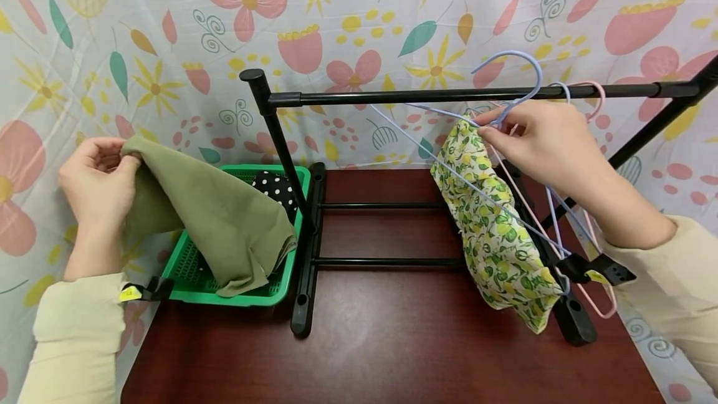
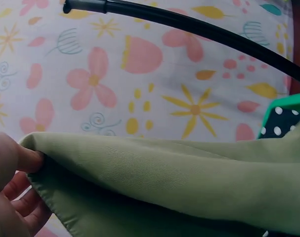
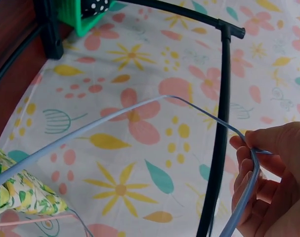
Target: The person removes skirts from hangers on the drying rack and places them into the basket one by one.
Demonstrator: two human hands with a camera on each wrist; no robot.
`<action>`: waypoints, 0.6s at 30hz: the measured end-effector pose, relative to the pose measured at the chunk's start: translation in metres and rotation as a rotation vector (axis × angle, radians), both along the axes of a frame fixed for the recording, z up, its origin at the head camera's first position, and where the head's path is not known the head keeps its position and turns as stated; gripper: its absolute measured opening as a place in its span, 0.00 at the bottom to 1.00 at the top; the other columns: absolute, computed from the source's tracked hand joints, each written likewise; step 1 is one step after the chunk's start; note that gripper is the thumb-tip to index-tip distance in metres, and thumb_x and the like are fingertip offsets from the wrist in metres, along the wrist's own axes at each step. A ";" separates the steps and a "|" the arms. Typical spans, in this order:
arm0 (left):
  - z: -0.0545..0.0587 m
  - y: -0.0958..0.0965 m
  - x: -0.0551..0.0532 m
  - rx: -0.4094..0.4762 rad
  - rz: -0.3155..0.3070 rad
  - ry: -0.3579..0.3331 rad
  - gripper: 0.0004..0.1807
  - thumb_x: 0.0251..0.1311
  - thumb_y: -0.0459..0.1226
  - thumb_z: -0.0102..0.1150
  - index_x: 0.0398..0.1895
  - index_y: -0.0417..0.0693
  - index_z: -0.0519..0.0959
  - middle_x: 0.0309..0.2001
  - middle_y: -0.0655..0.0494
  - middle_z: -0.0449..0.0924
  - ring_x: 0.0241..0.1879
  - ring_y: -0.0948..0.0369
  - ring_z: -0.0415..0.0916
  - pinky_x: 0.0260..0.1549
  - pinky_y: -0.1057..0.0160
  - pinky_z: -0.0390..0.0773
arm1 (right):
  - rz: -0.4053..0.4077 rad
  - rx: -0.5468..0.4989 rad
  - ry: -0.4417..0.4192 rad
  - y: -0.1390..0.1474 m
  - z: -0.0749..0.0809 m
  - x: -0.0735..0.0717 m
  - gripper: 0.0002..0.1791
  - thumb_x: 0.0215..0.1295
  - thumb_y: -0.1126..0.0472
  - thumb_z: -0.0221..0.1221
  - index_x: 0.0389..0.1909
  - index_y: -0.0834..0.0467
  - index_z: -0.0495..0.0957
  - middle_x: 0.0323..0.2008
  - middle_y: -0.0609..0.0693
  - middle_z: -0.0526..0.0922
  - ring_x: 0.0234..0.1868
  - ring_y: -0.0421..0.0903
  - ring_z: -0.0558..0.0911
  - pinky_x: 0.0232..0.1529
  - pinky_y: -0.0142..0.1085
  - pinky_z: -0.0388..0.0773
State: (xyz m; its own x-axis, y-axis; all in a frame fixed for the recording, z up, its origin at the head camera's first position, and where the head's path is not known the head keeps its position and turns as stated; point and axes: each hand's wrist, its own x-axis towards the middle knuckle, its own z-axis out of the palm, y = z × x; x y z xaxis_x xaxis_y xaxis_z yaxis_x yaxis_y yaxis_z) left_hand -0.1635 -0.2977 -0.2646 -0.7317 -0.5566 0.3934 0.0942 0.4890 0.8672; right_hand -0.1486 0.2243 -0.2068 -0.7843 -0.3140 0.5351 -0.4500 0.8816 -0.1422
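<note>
At far left, our left hand pinches one end of the green cloth, which drapes over the basket, where the dotted cloth (black with white spots) lies. Beside it, we have the rack on the counter. Farther right, the lemon-print cloth hangs below the bar, and our right hand grips the blue hanger just under its hook. Near that hand, the pink hanger hangs from the bar.

Cream sleeves; black wrist straps, yellow labels.
</note>
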 end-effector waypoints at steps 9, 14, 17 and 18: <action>-0.032 -0.001 0.011 -0.280 -0.011 -0.116 0.06 0.56 0.36 0.59 0.36 0.47 0.81 0.29 0.79 0.72 0.28 0.83 0.69 0.31 0.82 0.68 | 0.038 0.026 0.025 0.002 0.009 0.009 0.16 0.56 0.57 0.62 0.10 0.50 0.75 0.24 0.45 0.85 0.10 0.34 0.58 0.15 0.30 0.52; -0.043 0.000 0.015 -0.324 -0.032 -0.118 0.08 0.56 0.35 0.58 0.38 0.42 0.80 0.29 0.80 0.70 0.27 0.85 0.66 0.31 0.83 0.67 | 0.068 -0.002 0.020 0.008 0.011 0.013 0.20 0.55 0.59 0.63 0.07 0.49 0.71 0.27 0.46 0.85 0.09 0.30 0.55 0.13 0.27 0.50; -0.048 0.002 0.016 -0.350 -0.047 -0.120 0.07 0.56 0.34 0.59 0.37 0.42 0.81 0.28 0.77 0.72 0.27 0.86 0.65 0.30 0.84 0.66 | 0.093 -0.010 0.036 0.013 0.011 0.014 0.19 0.54 0.60 0.64 0.07 0.49 0.73 0.26 0.43 0.84 0.09 0.29 0.53 0.12 0.25 0.49; -0.050 0.002 0.015 -0.364 -0.052 -0.119 0.07 0.55 0.33 0.59 0.36 0.42 0.81 0.29 0.73 0.75 0.27 0.87 0.65 0.30 0.84 0.66 | 0.095 -0.012 0.040 0.015 0.011 0.014 0.19 0.54 0.61 0.64 0.07 0.48 0.73 0.25 0.40 0.84 0.08 0.29 0.53 0.12 0.25 0.49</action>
State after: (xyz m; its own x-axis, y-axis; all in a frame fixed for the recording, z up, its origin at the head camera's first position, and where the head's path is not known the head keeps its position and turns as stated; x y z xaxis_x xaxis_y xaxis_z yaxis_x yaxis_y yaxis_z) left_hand -0.1482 -0.2954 -0.3145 -0.8079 -0.3572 0.4688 0.0358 0.7643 0.6439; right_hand -0.1343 0.2392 -0.1954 -0.7294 -0.3791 0.5695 -0.5370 0.8330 -0.1333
